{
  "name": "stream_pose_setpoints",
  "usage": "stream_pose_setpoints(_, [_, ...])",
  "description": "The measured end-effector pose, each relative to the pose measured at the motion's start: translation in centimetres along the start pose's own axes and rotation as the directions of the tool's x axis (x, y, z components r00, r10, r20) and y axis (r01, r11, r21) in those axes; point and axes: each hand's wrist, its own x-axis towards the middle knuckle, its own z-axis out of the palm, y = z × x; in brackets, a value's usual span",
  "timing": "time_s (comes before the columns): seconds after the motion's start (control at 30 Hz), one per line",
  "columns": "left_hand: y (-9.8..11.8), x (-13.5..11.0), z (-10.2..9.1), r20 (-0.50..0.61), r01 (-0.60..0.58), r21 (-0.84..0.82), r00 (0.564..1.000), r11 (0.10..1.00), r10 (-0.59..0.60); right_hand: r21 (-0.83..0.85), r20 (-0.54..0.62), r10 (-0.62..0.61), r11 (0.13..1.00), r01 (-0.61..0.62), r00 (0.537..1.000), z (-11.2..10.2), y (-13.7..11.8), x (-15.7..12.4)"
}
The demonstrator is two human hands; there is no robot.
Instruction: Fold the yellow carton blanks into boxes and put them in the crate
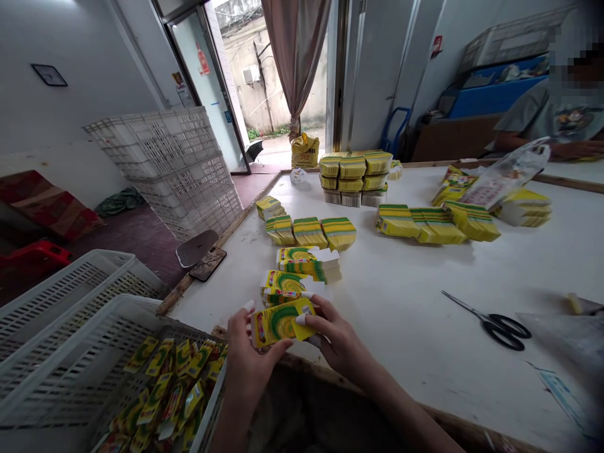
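Observation:
Between both hands, near the table's front edge, is a small yellow-and-green printed box (278, 324). My left hand (249, 349) grips its left end, fingers behind and thumb along the lower edge. At the right end, my right hand (333, 330) has its fingers on a yellow flap; white coverings show on several fingertips. Just beyond lies a stack of flat box blanks (283, 281), partly hidden by my right fingers. Another stack of blanks (302, 255) sits behind it. What the box holds inside is hidden.
Bundled blanks (309, 231) stand further back, with a taller pile (353, 173) behind. Black-handled scissors (500, 327) lie right. A phone (207, 263) rests at the left edge. Below left, a white crate (136, 308) contains many yellow boxes. Another person (542, 119) sits at far right.

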Motion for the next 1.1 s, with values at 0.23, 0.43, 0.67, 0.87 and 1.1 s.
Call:
stream_pose_setpoints(0.23, [-0.4,-0.4,0.2,0.029,0.340,-0.624,0.910,0.704,-0.414,0.017,-0.018,0.021,1.000,-0.021,1.000,0.7,0.2,-0.5])
stream_pose_setpoints(0.43, [0.0,-1.2,0.9,-0.057,0.257,-0.615,0.928,0.746,-0.367,0.048,0.032,0.049,0.998,-0.051,0.998,1.1,0.6,-0.8])
stream_pose_setpoints(0.67, [0.3,-1.5,1.4,-0.064,0.223,-0.564,0.948,0.795,-0.312,0.091,0.047,0.081,0.992,-0.085,0.996,1.1,0.5,-0.9])
stream_pose_setpoints(0.87, [-0.4,-1.3,1.3,-0.082,0.242,-0.605,0.929,0.758,-0.361,0.097,0.128,0.098,0.989,-0.111,0.987,0.6,0.0,-0.8])
stream_pose_setpoints(1.1, [0.1,-1.8,1.4,-0.058,0.251,-0.571,0.937,0.781,-0.343,0.250,0.045,0.231,0.939,-0.235,0.972,1.2,0.0,-0.4])
